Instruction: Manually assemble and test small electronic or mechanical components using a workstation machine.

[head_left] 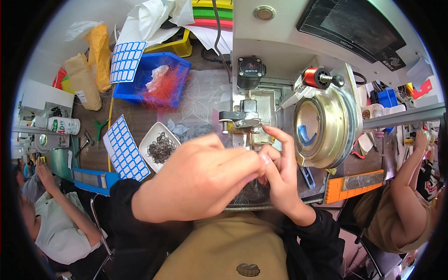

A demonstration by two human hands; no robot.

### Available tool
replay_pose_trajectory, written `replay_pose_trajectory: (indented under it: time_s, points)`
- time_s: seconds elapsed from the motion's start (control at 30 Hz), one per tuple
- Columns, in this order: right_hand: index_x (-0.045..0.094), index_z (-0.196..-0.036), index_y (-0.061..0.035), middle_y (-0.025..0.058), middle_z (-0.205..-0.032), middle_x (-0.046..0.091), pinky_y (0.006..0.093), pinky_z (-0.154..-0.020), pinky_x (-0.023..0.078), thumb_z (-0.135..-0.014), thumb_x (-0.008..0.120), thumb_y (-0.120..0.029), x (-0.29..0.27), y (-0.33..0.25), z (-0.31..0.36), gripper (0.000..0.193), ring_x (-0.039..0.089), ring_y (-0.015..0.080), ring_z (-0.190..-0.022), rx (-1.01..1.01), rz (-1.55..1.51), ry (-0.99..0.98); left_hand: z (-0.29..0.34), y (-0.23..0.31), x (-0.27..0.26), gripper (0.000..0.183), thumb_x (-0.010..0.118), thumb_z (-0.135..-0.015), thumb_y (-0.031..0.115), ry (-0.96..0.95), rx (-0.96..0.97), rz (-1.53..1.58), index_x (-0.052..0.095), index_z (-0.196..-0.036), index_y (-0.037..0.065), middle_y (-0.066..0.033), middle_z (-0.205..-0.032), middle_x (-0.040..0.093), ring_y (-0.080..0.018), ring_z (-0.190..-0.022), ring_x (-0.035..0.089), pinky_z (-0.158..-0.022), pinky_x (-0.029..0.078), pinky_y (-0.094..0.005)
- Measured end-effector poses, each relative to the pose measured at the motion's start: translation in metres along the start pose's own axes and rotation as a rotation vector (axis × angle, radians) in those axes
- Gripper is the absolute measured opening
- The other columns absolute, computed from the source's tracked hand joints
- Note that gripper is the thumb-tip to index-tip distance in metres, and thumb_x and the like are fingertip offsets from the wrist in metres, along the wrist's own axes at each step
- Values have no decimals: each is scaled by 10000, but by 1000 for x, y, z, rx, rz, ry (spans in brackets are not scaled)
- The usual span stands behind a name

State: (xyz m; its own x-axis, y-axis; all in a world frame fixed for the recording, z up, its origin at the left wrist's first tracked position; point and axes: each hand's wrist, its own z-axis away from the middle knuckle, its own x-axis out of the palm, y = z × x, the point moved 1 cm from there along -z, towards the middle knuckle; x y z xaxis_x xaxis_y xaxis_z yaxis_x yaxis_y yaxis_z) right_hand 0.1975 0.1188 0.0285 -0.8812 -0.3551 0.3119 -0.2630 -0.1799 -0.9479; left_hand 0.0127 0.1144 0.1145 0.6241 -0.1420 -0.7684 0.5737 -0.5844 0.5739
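Note:
My left hand [198, 179] is closed in a pinch, its fingertips meeting those of my right hand in front of the machine. My right hand [283, 175] has thumb and fingers pressed together there, while its index finger reaches up beside the small metal clamp [247, 123]. Whatever lies between the fingertips is hidden or too small to make out. Left of my left hand stands a white dish [145, 155] with a heap of small dark curled wire pieces [161, 148]. To the right of my right hand is a large gold-coloured round housing [322, 130] on the machine.
A spool of red wire [316, 78] sits above the round housing. Farther left are a blue bin [127, 93] with tangled red strands [165, 88] and a blue-and-white label sheet [125, 148]. An orange ruler-like piece [333, 189] lies right. Other people sit at both sides.

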Motion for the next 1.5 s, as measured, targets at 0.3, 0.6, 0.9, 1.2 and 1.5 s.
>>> replay_pose_trajectory:
  time_s: [0.3,0.6,0.9,1.2,1.5]
  points:
    - [520,-1351,-134,109,-907,570,429,-714,518,-900,592,-38,-24,-7,9,466,585,332,-803,-237,1111,-193,25,-7,44,114,557,-928,-44,114,-196,558,634,-999,3,-102,-849,666,-148,-572,670,-548,496,-261]
    - [604,-1113,-57,58,-902,554,348,-694,483,-776,664,-66,-25,17,-5,342,594,257,-864,-521,1276,-341,17,-6,65,146,543,-945,-36,180,-205,837,637,-1046,13,-91,-828,652,-136,-545,627,-516,480,-277]
    - [650,-918,-54,36,-651,462,346,-480,340,-803,677,-110,-37,-43,34,130,489,216,-533,-779,1123,-157,43,-35,70,138,547,-949,-30,212,-221,787,643,-1024,36,-59,-828,634,-117,-562,616,-528,475,-268]
    - [569,-777,-93,-32,-585,357,285,-438,238,-1014,491,-392,-21,-70,43,390,389,128,-458,-1151,1007,-53,43,-39,73,140,571,-916,-24,208,-184,721,646,-991,67,-39,-853,660,-132,-543,622,-632,471,-300]
    - [543,-750,-99,-37,-547,294,281,-454,209,-1004,490,-379,-17,-73,38,382,345,120,-441,-1106,1119,-78,41,-39,73,172,552,-917,-50,221,-126,643,637,-1011,66,-35,-756,659,-127,-556,618,-656,430,-283]
